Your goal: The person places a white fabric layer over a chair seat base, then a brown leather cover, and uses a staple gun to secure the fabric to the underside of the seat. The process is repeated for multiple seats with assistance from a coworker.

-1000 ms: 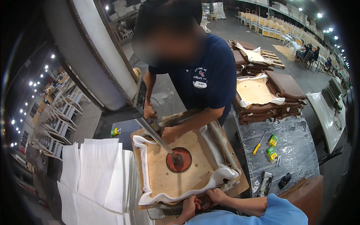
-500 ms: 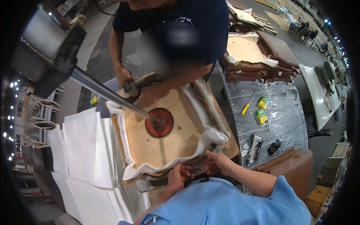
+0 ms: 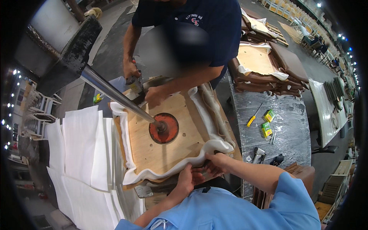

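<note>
Upholstery stretch step: my left hand (image 3: 186, 180) and right hand (image 3: 213, 165) pinch the white padding (image 3: 172, 168) edge over the wooden seat board (image 3: 153, 147); next needs taut pull.

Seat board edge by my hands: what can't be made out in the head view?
- Left hand and right hand: fingertips curl under the white padding, so each grip is unclear.
- Brown cover: near edge hidden by padding and hands.
- Co-worker's tool: tip hidden behind the metal rod.
- Small boxes: print too small.
</note>
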Demonstrator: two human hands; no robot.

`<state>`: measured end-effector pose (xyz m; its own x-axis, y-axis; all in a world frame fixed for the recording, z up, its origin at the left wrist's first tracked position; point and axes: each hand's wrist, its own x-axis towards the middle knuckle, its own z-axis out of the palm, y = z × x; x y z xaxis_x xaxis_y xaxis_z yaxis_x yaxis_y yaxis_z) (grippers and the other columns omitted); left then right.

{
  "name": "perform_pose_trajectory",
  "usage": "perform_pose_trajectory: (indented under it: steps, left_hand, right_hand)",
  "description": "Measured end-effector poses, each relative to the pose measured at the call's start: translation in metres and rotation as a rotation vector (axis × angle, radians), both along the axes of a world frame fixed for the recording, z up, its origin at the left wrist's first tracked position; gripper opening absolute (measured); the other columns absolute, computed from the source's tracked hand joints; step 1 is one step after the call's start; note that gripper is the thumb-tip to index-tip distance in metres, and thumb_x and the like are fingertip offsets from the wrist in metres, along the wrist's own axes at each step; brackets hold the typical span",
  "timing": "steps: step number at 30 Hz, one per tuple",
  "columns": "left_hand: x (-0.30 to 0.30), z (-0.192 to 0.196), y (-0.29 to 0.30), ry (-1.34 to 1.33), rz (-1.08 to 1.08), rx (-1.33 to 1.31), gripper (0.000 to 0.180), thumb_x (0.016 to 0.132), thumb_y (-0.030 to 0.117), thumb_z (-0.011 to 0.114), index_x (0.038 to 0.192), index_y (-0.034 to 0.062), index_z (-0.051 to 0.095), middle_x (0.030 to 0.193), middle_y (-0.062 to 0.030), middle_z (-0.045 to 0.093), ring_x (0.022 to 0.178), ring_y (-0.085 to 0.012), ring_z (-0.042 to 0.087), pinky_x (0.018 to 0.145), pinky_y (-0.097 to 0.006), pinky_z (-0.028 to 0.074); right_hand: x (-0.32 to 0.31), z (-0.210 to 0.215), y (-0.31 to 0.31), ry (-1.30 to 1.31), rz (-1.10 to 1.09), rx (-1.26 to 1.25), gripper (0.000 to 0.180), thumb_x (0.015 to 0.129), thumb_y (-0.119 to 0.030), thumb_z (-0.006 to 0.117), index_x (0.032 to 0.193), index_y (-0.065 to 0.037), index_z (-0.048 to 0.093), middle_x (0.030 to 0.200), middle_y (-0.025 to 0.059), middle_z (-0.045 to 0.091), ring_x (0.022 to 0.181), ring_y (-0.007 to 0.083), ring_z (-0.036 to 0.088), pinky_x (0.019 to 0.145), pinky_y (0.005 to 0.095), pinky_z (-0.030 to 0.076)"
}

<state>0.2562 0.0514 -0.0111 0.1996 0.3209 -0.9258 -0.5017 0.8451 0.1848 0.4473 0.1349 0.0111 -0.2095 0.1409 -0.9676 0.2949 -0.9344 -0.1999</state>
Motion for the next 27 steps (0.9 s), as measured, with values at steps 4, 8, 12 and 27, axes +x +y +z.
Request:
perform_pose_trajectory:
  steps: [4, 8, 12, 27]
  left_hand:
    - [0.001, -0.006, -0.016, 0.088, -0.046, 0.142, 0.062, 0.113, 0.05, 0.043, 0.098, -0.0038, 0.069, 0.064, -0.0131, 0.066, 0.067, -0.0302, 0.073, 0.07, -0.042, 0.063]
    - [0.003, -0.016, -0.031, 0.219, -0.077, 0.35, 0.066, 0.112, 0.051, 0.046, 0.084, -0.0046, 0.067, 0.056, -0.0124, 0.061, 0.058, -0.029, 0.07, 0.066, -0.042, 0.062]
    - [0.006, -0.02, -0.038, 0.266, -0.088, 0.354, 0.067, 0.112, 0.052, 0.046, 0.08, -0.0033, 0.064, 0.055, -0.0116, 0.059, 0.055, -0.0286, 0.069, 0.063, -0.041, 0.061]
    - [0.003, 0.056, -0.01, 1.05, -0.924, 1.718, 0.028, 0.097, 0.02, 0.078, 0.119, 0.0034, 0.072, 0.122, -0.0147, 0.07, 0.115, -0.0329, 0.064, 0.1, -0.046, 0.05]
  right_hand:
    - [0.009, -0.017, -0.016, 0.033, 0.018, 0.211, 0.057, 0.114, -0.046, 0.048, 0.097, 0.003, 0.072, 0.078, 0.0142, 0.073, 0.06, 0.0285, 0.072, 0.058, 0.0423, 0.062]
    - [0.017, -0.015, -0.033, 0.07, 0.012, 0.39, 0.053, 0.113, -0.04, 0.051, 0.091, 0.004, 0.073, 0.076, 0.0154, 0.074, 0.059, 0.027, 0.073, 0.057, 0.0401, 0.061]
    - [0.016, -0.021, -0.049, 0.013, 0.035, 0.523, 0.061, 0.112, -0.042, 0.054, 0.072, 0.0, 0.071, 0.063, 0.0118, 0.07, 0.056, 0.0239, 0.07, 0.058, 0.0368, 0.055]
    - [0.112, -0.081, -0.168, -0.083, -0.942, 0.69, 0.036, 0.108, -0.035, 0.068, 0.097, -0.001, 0.072, 0.073, 0.0066, 0.069, 0.062, 0.0178, 0.068, 0.056, 0.0348, 0.059]
